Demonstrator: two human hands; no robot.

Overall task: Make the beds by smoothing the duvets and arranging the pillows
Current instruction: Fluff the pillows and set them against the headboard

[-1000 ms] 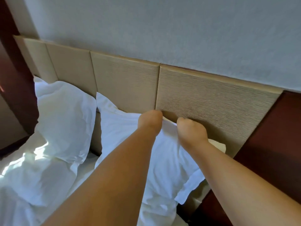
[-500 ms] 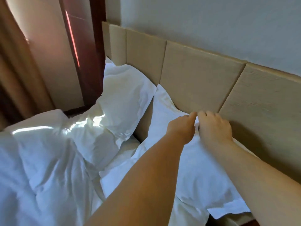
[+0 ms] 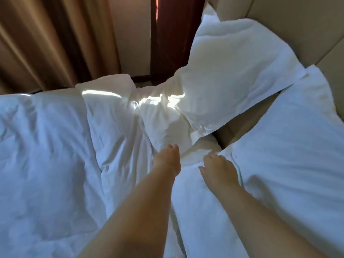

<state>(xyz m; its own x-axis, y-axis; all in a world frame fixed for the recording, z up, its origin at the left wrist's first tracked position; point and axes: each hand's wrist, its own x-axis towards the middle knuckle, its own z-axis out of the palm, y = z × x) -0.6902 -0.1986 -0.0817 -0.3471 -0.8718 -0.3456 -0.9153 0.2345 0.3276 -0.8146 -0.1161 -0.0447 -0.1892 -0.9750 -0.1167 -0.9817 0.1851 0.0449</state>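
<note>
The left hand (image 3: 168,159) is nearer the duvet (image 3: 61,146), which is lying leftward, fingertips bunched (grip: cannot tell); the right hand (image 3: 218,168) is resting slack-fingered beside the pillow (image 3: 290,149).

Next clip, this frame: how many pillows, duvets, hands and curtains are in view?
Pillows: 2, the far pillow and the near pillow
Duvets: 1, the duvet
Hands: 2, the left hand and the right hand
Curtains: 1, the curtain
Total: 6
</note>
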